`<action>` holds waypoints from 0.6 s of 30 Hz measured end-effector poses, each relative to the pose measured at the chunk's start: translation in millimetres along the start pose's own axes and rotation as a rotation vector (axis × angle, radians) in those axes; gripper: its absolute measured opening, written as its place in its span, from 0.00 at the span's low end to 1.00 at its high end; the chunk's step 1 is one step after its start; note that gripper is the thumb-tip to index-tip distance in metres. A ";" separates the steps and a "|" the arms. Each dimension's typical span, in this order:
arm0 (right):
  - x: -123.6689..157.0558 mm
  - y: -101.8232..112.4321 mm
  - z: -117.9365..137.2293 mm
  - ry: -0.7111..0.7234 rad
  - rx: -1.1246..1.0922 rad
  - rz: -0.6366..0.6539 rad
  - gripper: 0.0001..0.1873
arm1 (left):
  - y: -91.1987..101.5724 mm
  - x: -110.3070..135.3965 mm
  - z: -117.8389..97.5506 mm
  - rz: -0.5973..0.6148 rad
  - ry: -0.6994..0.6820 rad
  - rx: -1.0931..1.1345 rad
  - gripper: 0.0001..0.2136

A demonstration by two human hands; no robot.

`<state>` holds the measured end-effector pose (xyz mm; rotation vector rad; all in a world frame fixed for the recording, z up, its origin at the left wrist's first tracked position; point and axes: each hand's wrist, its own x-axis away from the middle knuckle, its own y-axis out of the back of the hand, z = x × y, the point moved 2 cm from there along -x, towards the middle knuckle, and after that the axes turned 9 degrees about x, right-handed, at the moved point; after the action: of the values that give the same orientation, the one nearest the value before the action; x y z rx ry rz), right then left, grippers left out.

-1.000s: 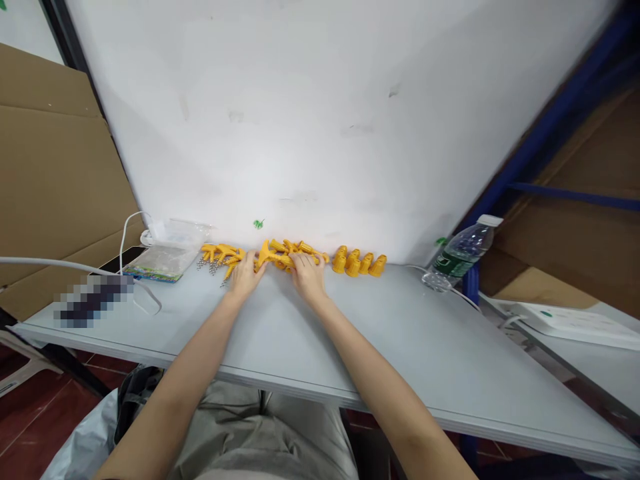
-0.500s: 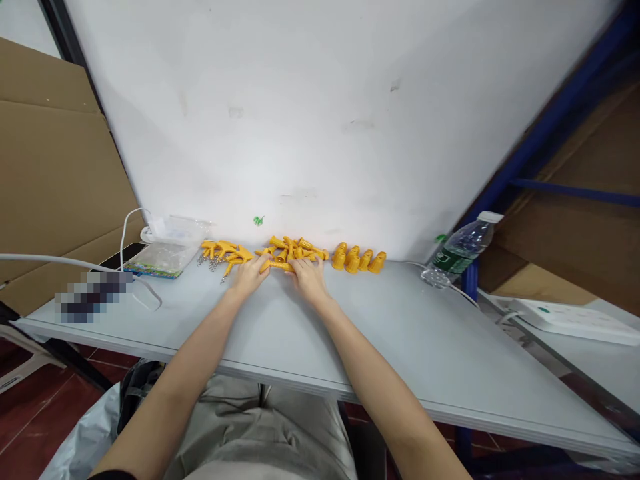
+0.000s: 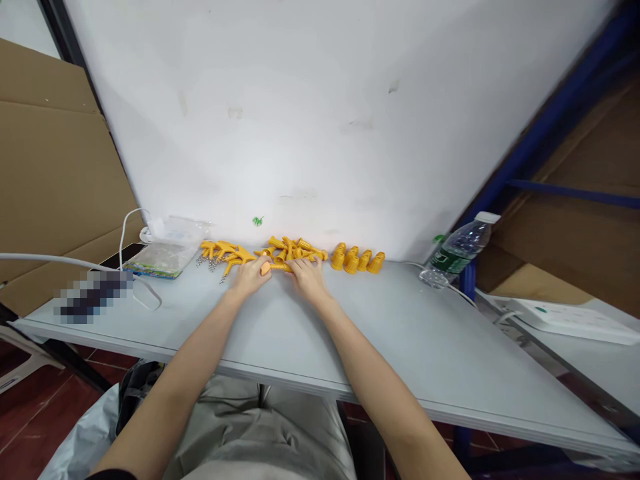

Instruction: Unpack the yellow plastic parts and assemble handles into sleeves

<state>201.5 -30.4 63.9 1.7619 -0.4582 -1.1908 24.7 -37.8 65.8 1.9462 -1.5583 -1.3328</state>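
At the back of the grey table, my left hand (image 3: 250, 275) is closed around one end of a yellow plastic rod-shaped part (image 3: 278, 267). A pale orange-yellow tip of it shows by the left thumb. My right hand (image 3: 307, 275) grips its other end, fingers bent over it. Just behind the hands lies a heap of loose yellow plastic parts (image 3: 285, 248). Left of my left hand are several yellow branched pieces (image 3: 227, 252) with coiled metal ends. Several yellow cup-shaped caps (image 3: 351, 261) stand in pairs to the right. The fingers hide much of the held part.
A clear plastic bag (image 3: 165, 253) and white cables (image 3: 123, 233) lie at the left, beside a blurred dark object (image 3: 95, 297). A water bottle (image 3: 460, 252) leans at the right back, near a white power strip (image 3: 570, 320). A white wall (image 3: 310, 133) bounds the table behind.
The yellow part has turned slightly between my hands, so more of its pale end shows at my left thumb. Both hands stay in nearly the same place.
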 end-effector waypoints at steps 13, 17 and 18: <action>-0.8 -3.8 -0.8 -0.013 0.071 -0.046 0.18 | -11.1 -4.1 0.2 0.122 0.141 0.509 0.10; -0.4 -2.6 0.5 0.018 0.099 -0.109 0.16 | -7.7 -2.0 0.6 0.346 0.413 0.818 0.05; -0.6 -2.0 1.1 0.022 0.106 -0.122 0.16 | -6.0 -0.7 0.1 0.415 0.496 0.862 0.07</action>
<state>199.9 -29.5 62.4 1.9149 -0.4122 -1.2509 28.2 -35.0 61.8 1.9495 -2.2665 0.0461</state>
